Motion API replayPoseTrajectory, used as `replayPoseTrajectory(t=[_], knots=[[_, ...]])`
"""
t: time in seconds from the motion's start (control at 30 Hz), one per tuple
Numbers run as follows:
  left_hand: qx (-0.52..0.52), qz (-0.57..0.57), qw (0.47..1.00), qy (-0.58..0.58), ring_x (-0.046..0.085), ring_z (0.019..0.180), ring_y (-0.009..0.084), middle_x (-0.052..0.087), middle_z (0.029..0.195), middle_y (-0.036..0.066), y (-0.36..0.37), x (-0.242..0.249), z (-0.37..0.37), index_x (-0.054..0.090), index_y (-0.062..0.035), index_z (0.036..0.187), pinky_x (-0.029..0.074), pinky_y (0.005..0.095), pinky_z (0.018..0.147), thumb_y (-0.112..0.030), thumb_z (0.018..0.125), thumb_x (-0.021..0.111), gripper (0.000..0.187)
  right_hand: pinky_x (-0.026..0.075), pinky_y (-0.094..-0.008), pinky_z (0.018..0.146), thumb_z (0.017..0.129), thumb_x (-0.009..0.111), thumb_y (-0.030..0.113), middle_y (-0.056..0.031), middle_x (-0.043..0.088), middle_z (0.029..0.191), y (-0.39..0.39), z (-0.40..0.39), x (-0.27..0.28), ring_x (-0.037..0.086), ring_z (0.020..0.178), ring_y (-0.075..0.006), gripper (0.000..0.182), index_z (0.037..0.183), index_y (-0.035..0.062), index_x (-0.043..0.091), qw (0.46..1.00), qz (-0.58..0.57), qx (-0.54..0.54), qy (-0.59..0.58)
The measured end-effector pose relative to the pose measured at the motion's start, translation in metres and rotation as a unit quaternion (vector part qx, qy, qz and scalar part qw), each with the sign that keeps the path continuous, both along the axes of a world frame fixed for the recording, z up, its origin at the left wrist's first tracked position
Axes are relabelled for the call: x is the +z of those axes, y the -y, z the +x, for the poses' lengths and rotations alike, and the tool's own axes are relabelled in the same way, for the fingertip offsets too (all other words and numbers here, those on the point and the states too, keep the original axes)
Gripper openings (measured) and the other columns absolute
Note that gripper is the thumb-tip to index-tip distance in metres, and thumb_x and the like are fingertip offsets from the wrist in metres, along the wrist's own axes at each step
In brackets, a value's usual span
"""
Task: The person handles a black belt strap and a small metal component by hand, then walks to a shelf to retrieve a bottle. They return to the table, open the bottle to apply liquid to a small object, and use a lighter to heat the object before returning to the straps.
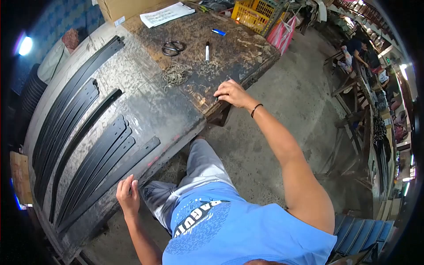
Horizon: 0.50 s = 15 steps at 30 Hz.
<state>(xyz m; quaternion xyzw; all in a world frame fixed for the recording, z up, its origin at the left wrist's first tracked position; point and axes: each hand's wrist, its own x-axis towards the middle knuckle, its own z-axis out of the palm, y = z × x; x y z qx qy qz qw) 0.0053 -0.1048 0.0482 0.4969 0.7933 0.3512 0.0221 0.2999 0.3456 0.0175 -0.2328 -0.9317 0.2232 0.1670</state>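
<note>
My right hand (pixel 233 93) is over the front edge of the dark wooden tabletop (pixel 247 48), its fingers closed on a small dark thing too small to name. My left hand (pixel 128 196) hovers at the near edge of the grey table (pixel 145 110), fingers loosely bent and apart, with nothing visible in them. Beside it lies a single long black strip (pixel 145 149). Farther left, several black strips with holed, rounded ends (pixel 115 132) lie fanned out. Another dark strip (pixel 88 121) and more bundles (pixel 84 95) lie beyond.
Black-handled scissors (pixel 172 48), a marker (pixel 207 51), a blue object (pixel 219 32), tangled thread (pixel 176 74) and papers (pixel 167 14) lie on the wooden top. Behind stand a yellow crate (pixel 251 15) and pink bag (pixel 282 35). People work at the far right (pixel 353 51).
</note>
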Motion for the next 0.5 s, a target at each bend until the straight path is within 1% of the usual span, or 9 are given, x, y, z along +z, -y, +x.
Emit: replayPoseTrajectory(t=[0.03, 0.1, 0.27, 0.33, 0.43, 0.47, 0.5], knots=[[0.002, -0.006, 1.0, 0.001, 0.064, 0.076, 0.0289, 0.066, 0.089, 0.015, 0.002, -0.001, 0.0, 0.067, 0.0006, 0.103, 0.051, 0.0356, 0.069, -0.005, 0.087, 0.067, 0.017, 0.044, -0.0378, 0.094, 0.081, 0.074, 0.018, -0.0016, 0.065, 0.101, 0.003, 0.0, 0.002, 0.053, 0.102, -0.0251, 0.016, 0.096, 0.0155, 0.076, 1.0, -0.018, -0.018, 0.001], [-0.002, 0.004, 1.0, -0.007, 0.064, 0.076, 0.0281, 0.066, 0.089, 0.015, 0.002, -0.003, -0.001, 0.067, 0.0004, 0.104, 0.051, 0.0351, 0.069, -0.007, 0.088, 0.067, 0.017, 0.044, -0.0379, 0.095, 0.081, 0.074, 0.018, -0.0011, 0.064, 0.101, 0.005, -0.001, 0.005, 0.052, 0.103, -0.0248, 0.016, 0.096, 0.0154, 0.076, 1.0, -0.022, -0.02, 0.004], [0.009, 0.001, 1.0, -0.004, 0.064, 0.076, 0.0278, 0.066, 0.088, 0.015, -0.002, -0.003, -0.003, 0.067, 0.0001, 0.103, 0.051, 0.0348, 0.069, -0.007, 0.088, 0.067, 0.016, 0.043, -0.0384, 0.096, 0.08, 0.074, 0.019, -0.0001, 0.064, 0.1, 0.008, -0.001, 0.005, 0.051, 0.104, -0.0248, 0.014, 0.093, 0.0148, 0.077, 1.0, -0.011, -0.014, 0.005], [-0.01, 0.014, 0.999, -0.028, 0.064, 0.076, 0.0279, 0.065, 0.088, 0.015, -0.007, -0.004, -0.004, 0.068, 0.0, 0.102, 0.051, 0.0347, 0.069, -0.006, 0.088, 0.067, 0.015, 0.041, -0.0389, 0.097, 0.08, 0.074, 0.018, -0.0005, 0.064, 0.098, 0.01, -0.001, 0.002, 0.051, 0.104, -0.0248, 0.012, 0.09, 0.0133, 0.076, 1.0, -0.003, -0.027, -0.012], [-0.02, 0.025, 0.999, -0.022, 0.064, 0.076, 0.028, 0.065, 0.087, 0.015, -0.021, -0.004, -0.005, 0.068, 0.0, 0.102, 0.051, 0.0343, 0.069, -0.006, 0.087, 0.067, 0.015, 0.04, -0.0391, 0.097, 0.08, 0.073, 0.017, -0.0012, 0.064, 0.099, 0.013, 0.0, 0.0, 0.051, 0.105, -0.0245, 0.009, 0.088, 0.0118, 0.075, 0.999, -0.021, -0.041, -0.023], [-0.017, 0.022, 1.0, -0.011, 0.064, 0.077, 0.0281, 0.065, 0.087, 0.015, -0.025, -0.005, -0.005, 0.068, -0.0003, 0.102, 0.051, 0.0339, 0.07, -0.006, 0.087, 0.067, 0.016, 0.04, -0.0411, 0.097, 0.08, 0.072, 0.016, -0.0031, 0.065, 0.095, 0.013, 0.001, -0.002, 0.053, 0.102, -0.0268, 0.009, 0.087, 0.0105, 0.074, 0.998, -0.012, -0.036, -0.045], [-0.018, 0.024, 1.0, -0.001, 0.065, 0.077, 0.0283, 0.065, 0.088, 0.015, -0.031, -0.007, -0.005, 0.069, -0.0007, 0.102, 0.052, 0.034, 0.07, -0.007, 0.087, 0.067, 0.016, 0.04, -0.0411, 0.097, 0.08, 0.072, 0.016, -0.0031, 0.065, 0.095, 0.013, 0.003, -0.002, 0.053, 0.102, -0.0268, 0.009, 0.087, 0.0105, 0.074, 0.998, -0.016, -0.031, -0.044]])
